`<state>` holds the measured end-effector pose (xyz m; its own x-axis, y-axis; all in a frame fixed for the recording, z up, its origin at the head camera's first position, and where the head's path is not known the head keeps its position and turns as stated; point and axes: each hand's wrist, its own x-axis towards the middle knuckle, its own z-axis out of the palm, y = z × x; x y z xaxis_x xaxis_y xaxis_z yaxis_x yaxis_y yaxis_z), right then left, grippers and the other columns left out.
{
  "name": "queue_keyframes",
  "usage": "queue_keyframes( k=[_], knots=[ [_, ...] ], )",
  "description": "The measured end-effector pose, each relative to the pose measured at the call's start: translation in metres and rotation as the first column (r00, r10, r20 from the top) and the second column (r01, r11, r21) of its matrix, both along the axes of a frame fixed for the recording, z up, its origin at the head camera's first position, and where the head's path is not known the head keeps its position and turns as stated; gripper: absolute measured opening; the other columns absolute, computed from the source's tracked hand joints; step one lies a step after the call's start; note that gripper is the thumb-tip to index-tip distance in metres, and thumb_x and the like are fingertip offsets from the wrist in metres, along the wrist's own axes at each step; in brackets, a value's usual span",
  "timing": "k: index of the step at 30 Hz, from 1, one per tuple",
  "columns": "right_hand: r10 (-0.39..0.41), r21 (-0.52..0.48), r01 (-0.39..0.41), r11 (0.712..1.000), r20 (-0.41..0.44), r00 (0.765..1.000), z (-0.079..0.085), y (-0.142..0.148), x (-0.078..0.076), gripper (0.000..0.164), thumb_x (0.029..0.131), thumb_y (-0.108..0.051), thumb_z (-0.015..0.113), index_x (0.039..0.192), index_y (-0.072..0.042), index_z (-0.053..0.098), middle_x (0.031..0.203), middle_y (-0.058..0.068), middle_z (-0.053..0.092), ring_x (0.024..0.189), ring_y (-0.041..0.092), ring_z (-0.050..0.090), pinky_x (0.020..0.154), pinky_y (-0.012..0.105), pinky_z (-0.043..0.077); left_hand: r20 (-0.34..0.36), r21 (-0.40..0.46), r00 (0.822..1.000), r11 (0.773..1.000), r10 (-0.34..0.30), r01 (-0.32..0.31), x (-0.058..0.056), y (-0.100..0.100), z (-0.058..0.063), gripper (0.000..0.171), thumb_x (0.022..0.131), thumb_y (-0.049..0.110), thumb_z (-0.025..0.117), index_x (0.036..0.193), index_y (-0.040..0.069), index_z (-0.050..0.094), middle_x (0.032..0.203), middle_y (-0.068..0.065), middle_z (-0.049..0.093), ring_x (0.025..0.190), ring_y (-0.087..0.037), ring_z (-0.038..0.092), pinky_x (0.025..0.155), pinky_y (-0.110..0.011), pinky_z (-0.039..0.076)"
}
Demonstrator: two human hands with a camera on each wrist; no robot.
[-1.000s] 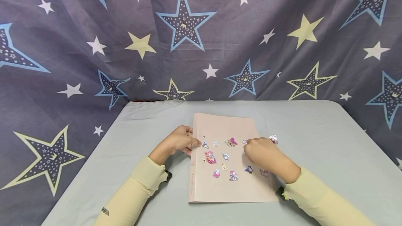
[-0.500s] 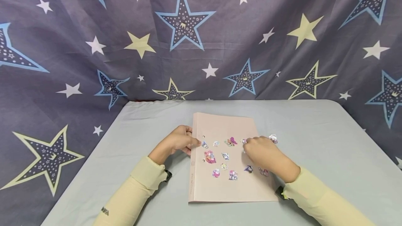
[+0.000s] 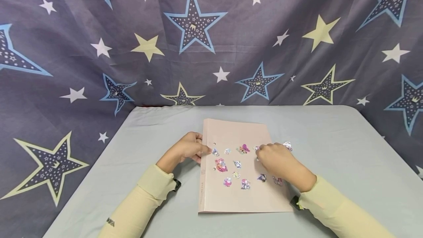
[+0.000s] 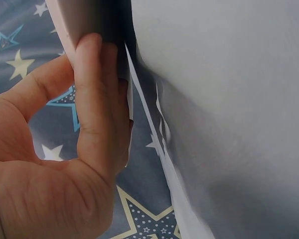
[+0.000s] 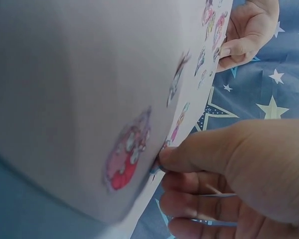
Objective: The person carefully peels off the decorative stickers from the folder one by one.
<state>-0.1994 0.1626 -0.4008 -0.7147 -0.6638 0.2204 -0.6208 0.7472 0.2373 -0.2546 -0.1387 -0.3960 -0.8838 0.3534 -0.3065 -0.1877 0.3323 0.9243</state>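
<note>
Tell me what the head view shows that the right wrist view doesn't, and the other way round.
Only the head view: the pale yellow sleeves and a silvery sticker past the right edge of the folder.

Only the right wrist view: the thumb tip and curled fingers of the right hand from the palm side.

Both: the right hand, the left hand, the folder, several shiny stickers on it, and the star-patterned cloth.
</note>
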Motion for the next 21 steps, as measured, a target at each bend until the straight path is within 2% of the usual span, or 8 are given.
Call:
queue_keyframes(
  k=[10,21],
  knots=[
    [-0.031,0.014,0.031,0.999,0.021,0.999,0.0011,0.0023,-0.0020,0.009,0.083,-0.012,0.070,0.079,-0.005,0.065,0.072,0.005,0.059,0.062,0.022,0.058,0.052,0.035,0.052,-0.004,-0.008,1.000,1.000,-0.003,0.003,-0.0013,-0.0010,-0.0028,0.038,0.080,0.004,0.072,0.111,-0.006,0.052,0.089,-0.017,0.068,0.070,-0.029,0.069,0.058,-0.040,0.061],
    [-0.040,0.015,0.040,0.999,-0.015,0.999,0.0033,0.0031,-0.0024,0.006,0.080,-0.007,0.071,0.080,-0.004,0.066,0.072,0.006,0.060,0.059,0.021,0.058,0.050,0.034,0.052,0.001,-0.004,1.000,1.000,0.000,0.000,-0.0020,-0.0012,-0.0030,0.039,0.080,0.004,0.073,0.111,-0.006,0.052,0.090,-0.018,0.068,0.070,-0.029,0.069,0.059,-0.040,0.061]
  ],
)
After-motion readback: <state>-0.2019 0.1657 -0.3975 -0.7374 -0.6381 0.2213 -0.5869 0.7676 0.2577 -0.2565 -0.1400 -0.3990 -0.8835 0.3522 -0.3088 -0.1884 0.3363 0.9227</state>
